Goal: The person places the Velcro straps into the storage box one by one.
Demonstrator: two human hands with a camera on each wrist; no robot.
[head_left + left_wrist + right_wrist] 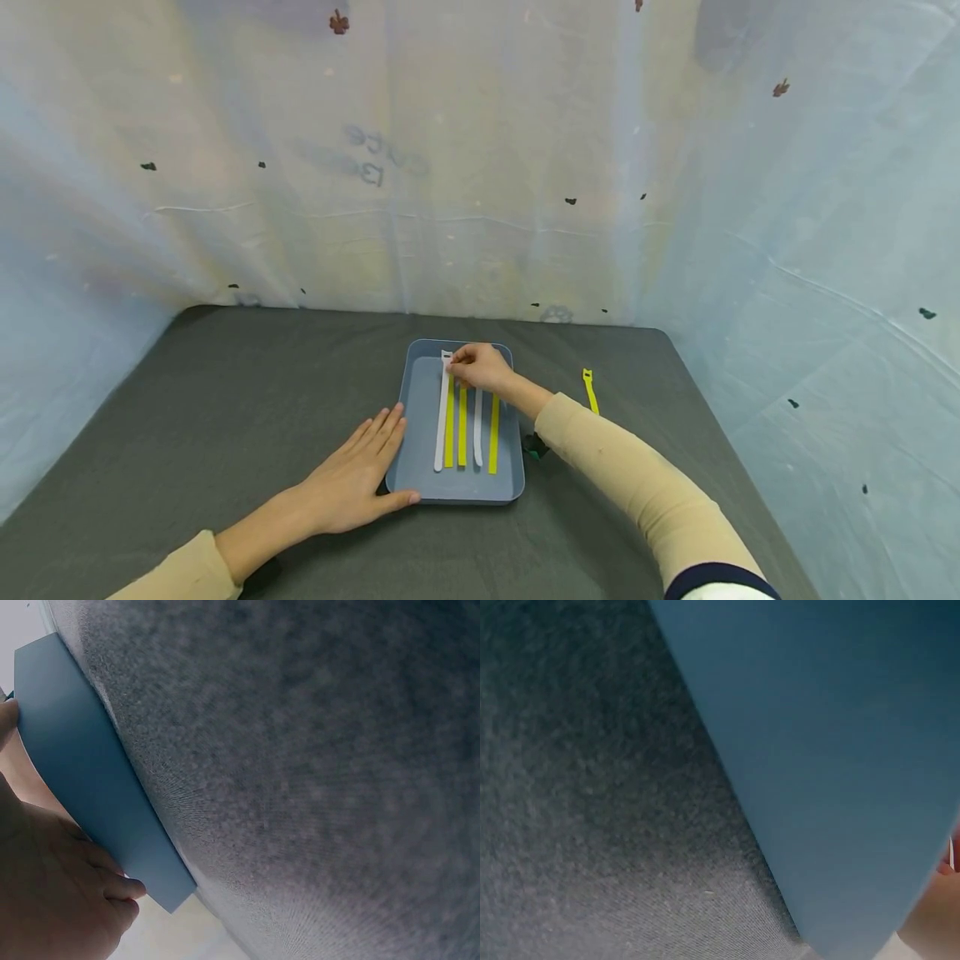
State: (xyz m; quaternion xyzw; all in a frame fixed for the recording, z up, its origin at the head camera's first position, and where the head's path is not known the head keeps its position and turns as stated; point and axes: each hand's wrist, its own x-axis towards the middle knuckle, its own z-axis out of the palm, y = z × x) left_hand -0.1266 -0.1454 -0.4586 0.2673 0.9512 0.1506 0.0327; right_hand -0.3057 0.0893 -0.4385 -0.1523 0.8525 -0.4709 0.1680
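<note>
A blue-grey tray (415,433) lies on the dark cloth and holds several long cable straps side by side. The leftmost is a white strap (441,425) with a slotted head; beside it run a yellow strap (449,429), a second yellow one, a white one and another yellow one. My right hand (482,367) reaches over the tray's far end, its fingertips pinching the leftmost white strap just below the head. The hand hides the upper ends of the other straps. My left hand (356,479) rests against the tray's left rim, fingers straight and thumb at the near corner.
One yellow strap (590,392) lies on the table cloth (300,375) to the right, partly behind my right sleeve (637,483). A small dark green item (535,446) sits by the tray's right side. Pale sheeting (480,167) hangs around the table.
</note>
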